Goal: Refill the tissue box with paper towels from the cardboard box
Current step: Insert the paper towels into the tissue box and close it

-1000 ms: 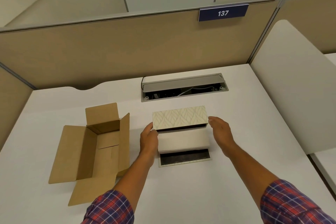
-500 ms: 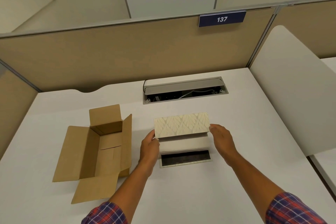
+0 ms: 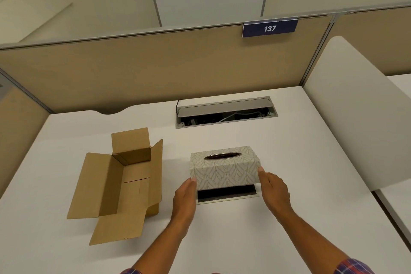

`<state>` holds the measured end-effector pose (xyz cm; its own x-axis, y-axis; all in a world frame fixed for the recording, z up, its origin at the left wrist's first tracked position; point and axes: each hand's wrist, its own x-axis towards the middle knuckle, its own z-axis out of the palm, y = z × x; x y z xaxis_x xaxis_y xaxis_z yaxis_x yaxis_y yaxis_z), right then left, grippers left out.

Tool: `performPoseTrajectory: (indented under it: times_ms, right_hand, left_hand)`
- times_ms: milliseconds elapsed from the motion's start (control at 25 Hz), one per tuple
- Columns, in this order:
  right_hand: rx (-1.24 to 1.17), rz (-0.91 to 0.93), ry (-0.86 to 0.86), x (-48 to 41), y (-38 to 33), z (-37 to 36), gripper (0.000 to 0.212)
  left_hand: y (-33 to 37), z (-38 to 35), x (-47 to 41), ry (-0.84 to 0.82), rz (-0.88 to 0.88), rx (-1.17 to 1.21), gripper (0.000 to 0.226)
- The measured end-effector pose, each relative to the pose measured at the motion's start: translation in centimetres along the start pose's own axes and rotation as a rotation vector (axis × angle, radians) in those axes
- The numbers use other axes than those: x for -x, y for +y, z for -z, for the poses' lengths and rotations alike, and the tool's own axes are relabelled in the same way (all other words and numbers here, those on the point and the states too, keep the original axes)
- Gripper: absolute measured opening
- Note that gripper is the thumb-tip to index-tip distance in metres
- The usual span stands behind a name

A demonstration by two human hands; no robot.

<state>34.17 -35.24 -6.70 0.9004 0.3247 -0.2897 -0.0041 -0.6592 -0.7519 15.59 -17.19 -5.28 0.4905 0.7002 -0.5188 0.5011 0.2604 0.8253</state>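
Note:
The tissue box (image 3: 224, 171), cream with a leaf pattern and a metal-rimmed oval slot on top, stands upright on the white desk (image 3: 222, 240). My left hand (image 3: 184, 196) presses its lower left corner and my right hand (image 3: 274, 191) its right end, so the box is held between them. No paper towels are visible; the box's inside is hidden. A flat black panel with a metal rim (image 3: 226, 193) lies on the desk just in front of the box. The cardboard box (image 3: 117, 184) lies open to the left, flaps spread, and looks empty.
An open cable tray (image 3: 224, 111) is set into the desk behind the tissue box. A tan partition (image 3: 155, 69) with a "137" sign (image 3: 269, 28) closes off the back. A white side divider (image 3: 355, 118) stands at the right.
The patterned box, held raised and tilted above a white stack, has come down over the stack and now stands level on the desk. Both hands followed it down.

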Motion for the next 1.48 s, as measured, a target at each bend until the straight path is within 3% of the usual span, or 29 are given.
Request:
performPoseTrajectory:
  times_ms: [280, 760, 1160, 1480]
  right_hand:
    - [0.242, -0.127, -0.038, 0.2, 1.7, -1.0, 0.081]
    - [0.411, -0.089, -0.084, 0.7, 4.1, -2.3, 0.07]
    - [0.449, -0.068, -0.084, 0.7, 4.4, -2.1, 0.071]
    - [0.381, -0.124, -0.094, 1.2, 3.6, -2.1, 0.071]
  left_hand:
    - [-0.4, -0.4, 0.3, 0.035, 0.069, -0.01, 0.035]
    - [-3.2, -1.3, -0.8, 0.052, 0.077, -0.255, 0.037]
    - [-3.6, -0.5, -0.8, 0.006, 0.05, -0.224, 0.028]
    - [-3.0, -0.2, -0.6, -0.032, 0.046, -0.263, 0.042]
